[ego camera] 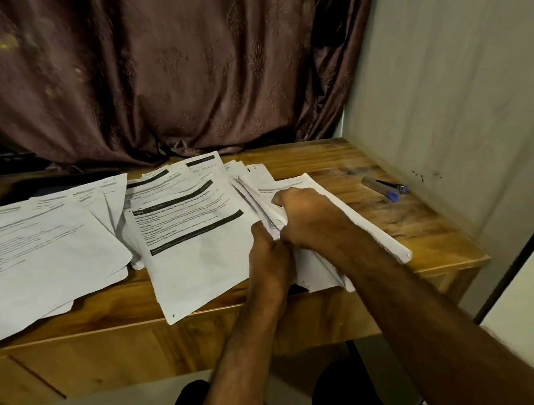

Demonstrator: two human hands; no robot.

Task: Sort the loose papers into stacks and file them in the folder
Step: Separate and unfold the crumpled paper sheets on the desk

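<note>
Printed white papers lie spread over a wooden desk [371, 163]. One loose pile [32, 255] fans out on the left. A sheet with black header bars [194, 244] tops the middle pile. On the right sits a thick stack [354, 219] of sheets, tilted and hanging over the front edge. My right hand [307, 217] is curled over this stack and grips a bunch of its sheets. My left hand [268, 252] sits just beside it, fingers tucked into the left edge of the same stack, next to the middle sheet. No folder can be told apart in this view.
Two pens with blue caps [387, 185] lie near the desk's right edge. A dark flat object [57, 184] sits at the back left, partly under papers. A brown curtain [177, 72] hangs behind; a pale wall [461, 80] closes the right side.
</note>
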